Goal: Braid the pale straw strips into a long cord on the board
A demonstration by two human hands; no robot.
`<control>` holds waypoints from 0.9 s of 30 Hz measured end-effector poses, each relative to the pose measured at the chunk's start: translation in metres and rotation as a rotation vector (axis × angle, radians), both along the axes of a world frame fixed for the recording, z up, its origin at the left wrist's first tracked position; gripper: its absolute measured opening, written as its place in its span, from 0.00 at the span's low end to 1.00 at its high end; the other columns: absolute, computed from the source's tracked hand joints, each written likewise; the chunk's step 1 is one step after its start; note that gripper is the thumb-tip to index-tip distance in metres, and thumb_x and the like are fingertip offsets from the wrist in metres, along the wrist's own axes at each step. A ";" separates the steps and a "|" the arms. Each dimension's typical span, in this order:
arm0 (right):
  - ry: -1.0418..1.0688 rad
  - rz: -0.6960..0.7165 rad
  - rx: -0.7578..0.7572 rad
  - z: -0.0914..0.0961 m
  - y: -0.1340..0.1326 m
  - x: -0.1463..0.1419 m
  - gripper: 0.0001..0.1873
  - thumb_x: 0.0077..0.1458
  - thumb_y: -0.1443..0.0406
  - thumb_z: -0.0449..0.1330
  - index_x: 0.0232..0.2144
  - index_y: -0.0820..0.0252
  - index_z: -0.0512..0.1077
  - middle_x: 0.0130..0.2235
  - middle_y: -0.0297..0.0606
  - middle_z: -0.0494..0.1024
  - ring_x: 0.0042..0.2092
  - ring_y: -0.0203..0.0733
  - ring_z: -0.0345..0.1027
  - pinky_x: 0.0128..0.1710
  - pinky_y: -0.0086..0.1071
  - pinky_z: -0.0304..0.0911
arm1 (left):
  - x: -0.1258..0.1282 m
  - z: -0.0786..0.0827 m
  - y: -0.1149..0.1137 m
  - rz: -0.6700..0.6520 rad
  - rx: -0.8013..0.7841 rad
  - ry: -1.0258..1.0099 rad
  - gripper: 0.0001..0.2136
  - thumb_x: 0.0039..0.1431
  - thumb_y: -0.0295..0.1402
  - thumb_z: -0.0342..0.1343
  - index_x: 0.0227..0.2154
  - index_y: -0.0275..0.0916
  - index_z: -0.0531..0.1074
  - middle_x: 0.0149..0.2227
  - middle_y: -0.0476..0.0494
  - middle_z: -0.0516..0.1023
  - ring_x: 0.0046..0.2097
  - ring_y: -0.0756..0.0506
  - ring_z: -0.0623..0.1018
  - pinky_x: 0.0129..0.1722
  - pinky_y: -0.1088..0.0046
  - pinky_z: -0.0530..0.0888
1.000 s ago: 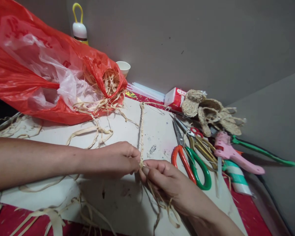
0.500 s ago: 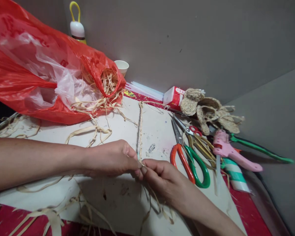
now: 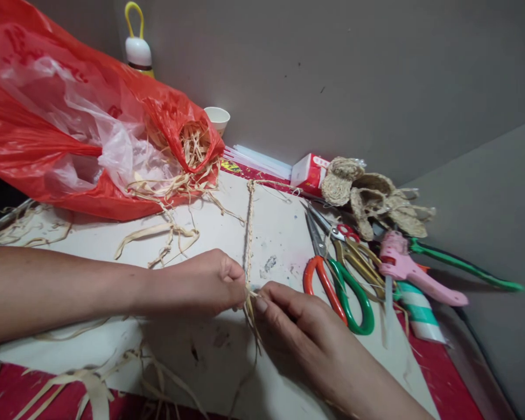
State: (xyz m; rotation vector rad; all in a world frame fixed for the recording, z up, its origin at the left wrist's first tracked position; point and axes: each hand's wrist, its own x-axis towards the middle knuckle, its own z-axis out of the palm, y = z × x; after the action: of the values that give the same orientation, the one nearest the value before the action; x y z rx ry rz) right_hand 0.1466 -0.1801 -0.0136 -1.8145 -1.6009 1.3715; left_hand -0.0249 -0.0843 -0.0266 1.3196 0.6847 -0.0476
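Observation:
A thin braid of pale straw-like strands [image 3: 249, 233] runs down the white board [image 3: 219, 233] toward me. At its near end my left hand [image 3: 212, 283] is closed, fingertips pinching the strands from the left. From the right, my right hand [image 3: 295, 318] pinches a strand between thumb and forefinger, pulled a little aside from the braid. Loose strand ends [image 3: 251, 321] hang between the two hands. Part of the braid's end is hidden by my left fingers.
A red plastic bag [image 3: 114, 116] spilling dry strands lies at left. On the right are scissors with red and green handles [image 3: 352, 297], a pink glue gun [image 3: 405, 265], a tape roll [image 3: 422, 312] and woven straw pieces [image 3: 371, 192]. A paper cup [image 3: 217, 118] stands behind.
My hands have drawn slightly apart at the braid's near end. The strands between them now show, and the loose ends hang straighter below.

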 end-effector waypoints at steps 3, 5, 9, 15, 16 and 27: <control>0.091 -0.079 -0.044 0.001 0.000 -0.005 0.20 0.61 0.52 0.49 0.22 0.57 0.58 0.20 0.27 0.54 0.22 0.32 0.46 0.19 0.26 0.44 | 0.000 0.000 -0.001 -0.005 -0.008 -0.024 0.07 0.52 0.34 0.48 0.22 0.38 0.63 0.16 0.57 0.56 0.18 0.55 0.53 0.15 0.79 0.51; 0.174 -0.123 -0.079 0.002 -0.001 -0.012 0.21 0.61 0.51 0.49 0.22 0.57 0.58 0.20 0.26 0.52 0.21 0.31 0.45 0.18 0.26 0.43 | 0.000 0.001 -0.001 -0.013 -0.010 -0.038 0.07 0.52 0.34 0.48 0.22 0.38 0.63 0.16 0.57 0.57 0.18 0.55 0.54 0.16 0.79 0.51; 0.100 -0.106 0.068 0.002 -0.007 -0.025 0.20 0.61 0.54 0.48 0.21 0.57 0.57 0.20 0.27 0.53 0.21 0.32 0.47 0.19 0.26 0.44 | 0.000 0.001 0.001 -0.006 -0.013 -0.015 0.07 0.51 0.35 0.49 0.23 0.38 0.66 0.16 0.56 0.58 0.19 0.55 0.55 0.17 0.78 0.52; -0.309 0.017 0.289 -0.009 -0.017 -0.027 0.16 0.61 0.61 0.46 0.23 0.58 0.64 0.20 0.31 0.67 0.21 0.35 0.59 0.21 0.27 0.51 | 0.000 0.004 0.003 0.046 -0.059 0.003 0.06 0.48 0.33 0.52 0.23 0.36 0.70 0.17 0.55 0.62 0.20 0.55 0.59 0.18 0.79 0.55; -0.363 0.024 0.308 -0.010 -0.018 -0.027 0.15 0.60 0.61 0.46 0.24 0.57 0.66 0.20 0.33 0.70 0.22 0.36 0.61 0.21 0.27 0.52 | 0.000 0.004 0.003 0.061 -0.068 -0.009 0.06 0.48 0.32 0.52 0.22 0.36 0.69 0.17 0.56 0.61 0.19 0.56 0.58 0.18 0.79 0.55; -0.632 0.069 0.454 -0.014 -0.022 -0.028 0.15 0.60 0.63 0.46 0.23 0.56 0.66 0.17 0.32 0.74 0.17 0.36 0.65 0.18 0.27 0.49 | -0.002 -0.001 -0.005 0.111 -0.120 -0.139 0.08 0.52 0.32 0.51 0.22 0.35 0.70 0.17 0.56 0.60 0.20 0.57 0.56 0.18 0.80 0.53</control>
State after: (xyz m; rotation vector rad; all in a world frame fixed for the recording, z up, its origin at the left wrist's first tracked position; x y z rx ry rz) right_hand 0.1185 -0.2025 -0.0274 -2.0034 -2.0717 0.3849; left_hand -0.0264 -0.0895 -0.0278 1.1565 0.6257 0.0912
